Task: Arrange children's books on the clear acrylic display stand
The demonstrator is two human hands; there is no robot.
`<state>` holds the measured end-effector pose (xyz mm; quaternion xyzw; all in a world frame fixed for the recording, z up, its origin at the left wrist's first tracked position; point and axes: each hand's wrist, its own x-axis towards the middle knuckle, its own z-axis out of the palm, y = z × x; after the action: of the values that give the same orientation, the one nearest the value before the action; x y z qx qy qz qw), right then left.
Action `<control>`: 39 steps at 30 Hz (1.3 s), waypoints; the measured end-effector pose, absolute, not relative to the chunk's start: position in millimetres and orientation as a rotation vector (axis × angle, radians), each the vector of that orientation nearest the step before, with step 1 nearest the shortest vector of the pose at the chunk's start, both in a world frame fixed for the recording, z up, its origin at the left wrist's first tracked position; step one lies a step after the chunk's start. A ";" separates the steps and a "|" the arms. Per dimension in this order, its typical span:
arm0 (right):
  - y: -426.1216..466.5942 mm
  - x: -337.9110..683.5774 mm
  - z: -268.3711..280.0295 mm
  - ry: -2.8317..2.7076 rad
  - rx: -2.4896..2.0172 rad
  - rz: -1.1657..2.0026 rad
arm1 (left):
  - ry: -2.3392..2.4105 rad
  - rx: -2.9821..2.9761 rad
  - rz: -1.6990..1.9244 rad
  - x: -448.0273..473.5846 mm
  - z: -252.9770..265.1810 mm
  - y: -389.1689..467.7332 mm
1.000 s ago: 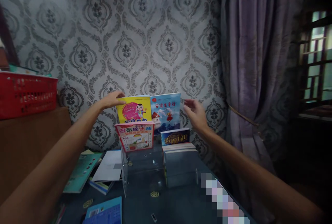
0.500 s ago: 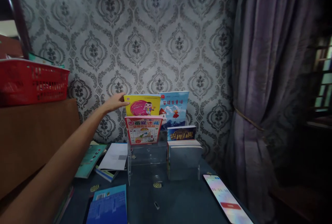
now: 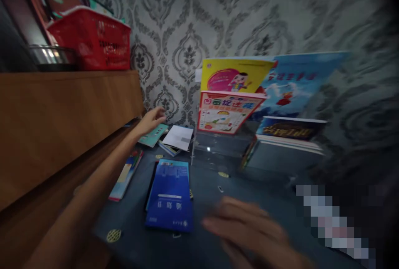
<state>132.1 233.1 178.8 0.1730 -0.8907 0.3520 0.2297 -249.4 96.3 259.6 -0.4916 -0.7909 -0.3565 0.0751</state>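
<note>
My left hand [image 3: 152,121] reaches over the green book [image 3: 153,136] at the back left, fingers apart and holding nothing. Whether it touches the book I cannot tell. My right hand [image 3: 249,229], blurred by motion, hovers at the front right of the blue book [image 3: 170,198], its fingers stretched out with nothing visible in them. A white-covered book [image 3: 178,136] lies beside the green one. On a clear stand [image 3: 215,146] are a yellow book [image 3: 233,75], a red-bordered book [image 3: 229,113], a light-blue book [image 3: 299,86] and a dark-covered book [image 3: 285,129].
Left of the blue book lie colourful books [image 3: 127,175]. A wooden cabinet [image 3: 68,123] borders the table [image 3: 212,202] on the left, carrying a red basket [image 3: 93,40] and a metal pot [image 3: 52,56]. A pixelated phone-shaped patch [image 3: 333,223] shows at the right, patterned wallpaper behind.
My left hand has left the yellow book and moved down and left to the green book. My right hand has come into view. The camera view has turned left and downward.
</note>
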 end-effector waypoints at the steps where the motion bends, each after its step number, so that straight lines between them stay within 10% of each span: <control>1: 221.7 115.4 174.2 -2.497 0.473 1.007 | -2.482 -1.364 -0.928 -250.3 237.8 72.9; 11: 156.8 -32.9 117.0 -2.620 0.450 1.497 | -2.989 -0.321 -0.328 -253.1 96.7 -85.7; 24: 86.8 -156.2 50.5 -2.677 0.424 1.231 | -2.882 -0.278 -0.330 -259.9 76.5 -101.9; 34: 89.3 -151.2 51.6 -2.685 0.386 1.255 | -2.720 -0.266 -1.160 -277.9 108.1 -127.1; 39: 90.2 -152.9 49.2 -2.573 0.440 1.398 | -2.553 0.147 -2.164 -263.1 108.6 -150.4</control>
<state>-152.9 90.2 49.2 0.1479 -0.8653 0.4703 0.0902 -263.1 -150.4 108.6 0.0437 -0.7579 -0.6425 -0.1042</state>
